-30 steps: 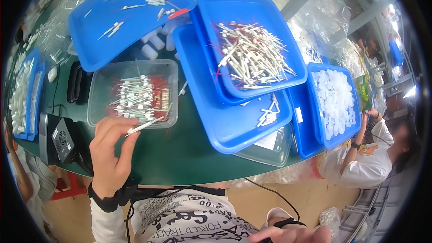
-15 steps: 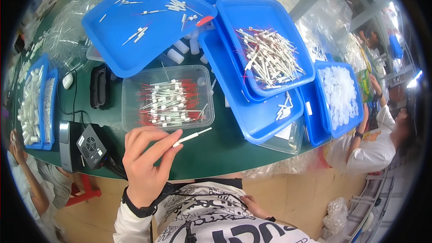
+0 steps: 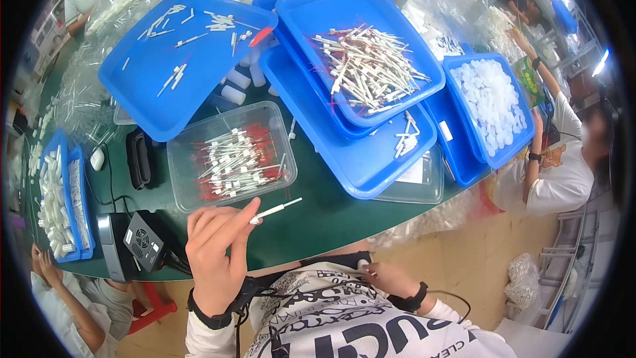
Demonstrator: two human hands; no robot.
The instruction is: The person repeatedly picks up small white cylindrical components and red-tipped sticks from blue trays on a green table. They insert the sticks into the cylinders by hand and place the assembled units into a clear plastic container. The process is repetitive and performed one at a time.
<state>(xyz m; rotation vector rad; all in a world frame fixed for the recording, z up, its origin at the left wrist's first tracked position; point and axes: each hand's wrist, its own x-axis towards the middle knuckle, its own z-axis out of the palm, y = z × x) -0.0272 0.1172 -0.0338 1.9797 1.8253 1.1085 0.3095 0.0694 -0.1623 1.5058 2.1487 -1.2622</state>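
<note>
Left hand [image 3: 215,252] pinches a white stick [image 3: 275,211] by one end at lower centre, fingers closed, just below the clear container [image 3: 179,159]. Right hand [image 3: 391,278], bottom centre against the shirt; grip undeterminable.

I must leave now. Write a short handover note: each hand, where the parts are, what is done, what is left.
Left hand: pinches one white stick part above the green table, near the clear tub.
Right hand: low at the shirt; grip cannot be told.
Done: the clear tub holds a layer of white-and-red parts.
Left: a big pile waits in the blue tray.
</note>
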